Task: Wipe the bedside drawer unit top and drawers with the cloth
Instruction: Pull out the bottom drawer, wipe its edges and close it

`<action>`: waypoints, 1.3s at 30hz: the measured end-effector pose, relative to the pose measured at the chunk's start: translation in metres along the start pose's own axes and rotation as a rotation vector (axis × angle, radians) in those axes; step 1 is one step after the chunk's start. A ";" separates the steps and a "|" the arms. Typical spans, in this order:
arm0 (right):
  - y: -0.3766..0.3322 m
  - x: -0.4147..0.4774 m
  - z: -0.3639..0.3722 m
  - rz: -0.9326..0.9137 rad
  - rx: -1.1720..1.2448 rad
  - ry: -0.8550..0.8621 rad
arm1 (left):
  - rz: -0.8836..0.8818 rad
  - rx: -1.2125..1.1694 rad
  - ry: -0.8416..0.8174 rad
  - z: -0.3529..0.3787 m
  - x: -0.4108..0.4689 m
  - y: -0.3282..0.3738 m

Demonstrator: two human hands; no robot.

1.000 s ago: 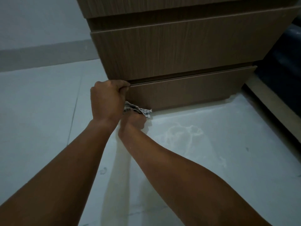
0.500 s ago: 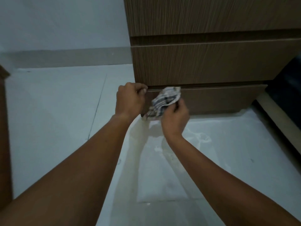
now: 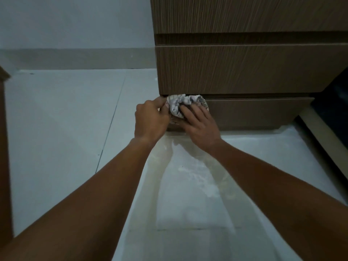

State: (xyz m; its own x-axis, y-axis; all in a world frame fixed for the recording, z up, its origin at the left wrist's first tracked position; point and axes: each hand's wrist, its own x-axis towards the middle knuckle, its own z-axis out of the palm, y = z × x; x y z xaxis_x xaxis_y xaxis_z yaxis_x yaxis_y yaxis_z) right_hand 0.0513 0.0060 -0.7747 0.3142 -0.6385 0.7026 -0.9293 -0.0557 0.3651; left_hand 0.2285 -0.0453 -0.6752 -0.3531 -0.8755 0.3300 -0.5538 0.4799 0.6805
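I see a pale tiled floor (image 3: 56, 129) filling the lower and left part of the view, with a grey wall (image 3: 75, 21) and its skirting strip behind. The wooden drawer unit (image 3: 244, 16) stands at the upper right, its front facing me — three drawer fronts stacked, the middle drawer (image 3: 244, 70) overhanging the bottom drawer (image 3: 254, 113), which sits just above the floor. A dusty, smeared patch on the tiles (image 3: 197, 185) spreads out below the unit's front edge. At the far left edge a brown wooden piece (image 3: 4, 147) is cut off by the frame; I cannot tell what it is.

My left hand (image 3: 150, 121) is at the bottom drawer's left corner, fingers curled, its fingertips pinching the edge of the cloth (image 3: 180, 103). My right hand (image 3: 199, 123) lies just beside it, fingers pressed onto the cloth, holding it against the drawer front. The cloth — pale, checked, bunched — sits at the top left corner of the bottom drawer, tucked up against the dark gap under the middle drawer.
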 end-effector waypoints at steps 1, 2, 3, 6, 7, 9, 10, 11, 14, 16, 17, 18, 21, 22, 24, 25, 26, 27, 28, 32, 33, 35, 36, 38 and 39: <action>0.017 -0.011 -0.001 -0.117 -0.005 -0.038 | 0.063 0.086 -0.024 0.001 -0.003 0.000; 0.033 -0.023 -0.004 -0.209 -0.009 -0.097 | 0.124 0.175 -0.054 0.003 -0.005 0.001; 0.048 -0.035 -0.010 -0.273 -0.021 -0.160 | 0.175 0.261 -0.083 0.006 -0.007 0.003; 0.078 -0.061 -0.034 -0.276 -0.054 -0.381 | 0.204 0.404 -0.100 0.011 -0.014 0.017; 0.085 -0.065 -0.045 -0.220 -0.048 -0.450 | 0.181 0.420 -0.100 0.012 -0.015 0.023; 0.094 -0.064 -0.067 -0.051 -0.006 -0.599 | 0.097 0.502 -0.143 0.011 -0.017 0.037; 0.097 -0.061 -0.079 0.063 0.051 -0.666 | 0.059 0.562 -0.185 0.010 -0.017 0.045; 0.099 -0.056 -0.092 0.185 0.136 -0.718 | 0.022 0.613 -0.231 0.009 -0.019 0.054; 0.099 -0.035 -0.128 0.490 0.479 -0.707 | -0.083 0.604 -0.327 -0.001 -0.021 0.088; 0.103 -0.016 -0.153 0.671 0.675 -0.603 | -0.161 0.335 -0.411 -0.012 -0.016 0.118; 0.109 -0.005 -0.165 0.734 0.758 -0.555 | -0.187 0.173 -0.491 -0.017 -0.012 0.133; 0.116 0.008 -0.179 0.775 0.836 -0.509 | -0.201 0.031 -0.566 -0.024 -0.007 0.150; 0.150 0.049 -0.228 0.839 1.012 -0.434 | -0.292 -0.256 -0.653 -0.043 0.006 0.193; 0.165 0.062 -0.245 0.835 1.015 -0.399 | -0.304 -0.322 -0.650 -0.048 0.011 0.206; 0.196 0.087 -0.281 0.804 0.918 -0.283 | -0.172 -0.417 -0.520 -0.059 0.021 0.237; 0.211 0.100 -0.300 0.801 0.851 -0.205 | -0.043 -0.404 -0.374 -0.066 0.025 0.255; 0.226 0.113 -0.319 0.802 0.787 -0.115 | 0.099 -0.334 -0.185 -0.076 0.030 0.274; 0.238 0.126 -0.335 0.804 0.727 -0.019 | 0.236 -0.234 0.016 -0.085 0.035 0.293; 0.251 0.139 -0.352 0.807 0.670 0.084 | 0.359 -0.151 0.187 -0.096 0.039 0.314; 0.292 0.180 -0.388 0.854 0.436 0.357 | 0.531 0.070 0.283 -0.121 0.067 0.367; 0.300 0.186 -0.389 0.873 0.394 0.360 | 0.496 0.155 0.233 -0.122 0.074 0.372; 0.313 0.193 -0.381 0.905 0.317 0.310 | 0.407 0.321 0.132 -0.121 0.086 0.371; 0.320 0.194 -0.375 0.917 0.273 0.270 | 0.375 0.382 0.102 -0.117 0.092 0.368; 0.332 0.194 -0.358 0.935 0.197 0.163 | 0.335 0.465 0.060 -0.109 0.101 0.357; 0.336 0.192 -0.349 0.942 0.177 0.099 | 0.332 0.484 0.051 -0.104 0.105 0.350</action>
State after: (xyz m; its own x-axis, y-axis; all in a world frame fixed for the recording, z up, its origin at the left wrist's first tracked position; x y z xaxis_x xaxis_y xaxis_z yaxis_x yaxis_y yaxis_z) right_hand -0.1332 0.1324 -0.3038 -0.5682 -0.4137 0.7114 -0.8220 0.3264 -0.4667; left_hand 0.0759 0.0245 -0.3338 -0.5364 -0.6696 0.5138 -0.7049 0.6902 0.1635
